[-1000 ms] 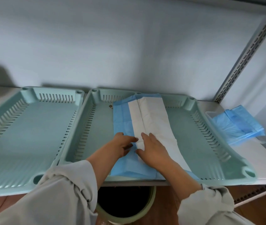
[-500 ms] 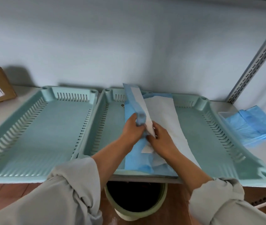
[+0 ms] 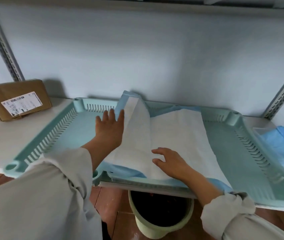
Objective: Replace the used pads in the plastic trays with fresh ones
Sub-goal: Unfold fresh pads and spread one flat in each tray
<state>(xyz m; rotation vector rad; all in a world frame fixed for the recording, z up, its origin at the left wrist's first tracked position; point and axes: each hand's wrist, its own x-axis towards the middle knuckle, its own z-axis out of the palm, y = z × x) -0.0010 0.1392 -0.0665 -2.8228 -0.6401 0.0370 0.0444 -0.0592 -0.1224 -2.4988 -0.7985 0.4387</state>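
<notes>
A fresh pad [image 3: 177, 135], white on top with a blue backing, lies partly unfolded in the right-hand teal tray [image 3: 252, 153]. Its left flap [image 3: 136, 122] stands up along the tray's left side. My left hand [image 3: 109, 129] is spread flat against the blue back of that flap, fingers apart. My right hand [image 3: 170, 161] rests with open fingers on the white surface near the tray's front. A second teal tray [image 3: 51, 137] sits to the left, partly behind my left arm.
A brown cardboard parcel [image 3: 16, 103] with a label lies at the shelf's back left. More folded blue pads [image 3: 283, 144] sit at the far right. A green bin [image 3: 160, 212] stands on the floor under the shelf. Slotted metal uprights frame both sides.
My left hand has let go of the pinched flap and now pushes it leftward with flat fingers. The pad is unfolded wider. My right hand has slid toward the front.
</notes>
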